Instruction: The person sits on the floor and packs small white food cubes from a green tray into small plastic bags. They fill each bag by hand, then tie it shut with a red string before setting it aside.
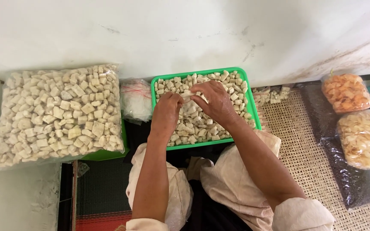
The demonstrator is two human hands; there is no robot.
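While your left hand (166,112) and right hand (213,101) pinched a clear small bag (188,97) between them, the green tray (251,102) of pale crackers (195,124) sat directly beneath both, equally near

Everything sat on the floor against a white wall. A woven cane mat (305,141) covered the floor on the right, and a dark ribbed mat with a red edge (101,201) lay on the left. On the floor stood a green tray (253,105) filled with pale cracker cubes. Left of it lay a large clear bag of the same cubes (58,113), with a small bundle of clear plastic bags (135,100) between them. On the cane mat lay a bag of orange chips (347,92), a bag of pale yellow chips (365,137), and dark packets (356,184) beneath.
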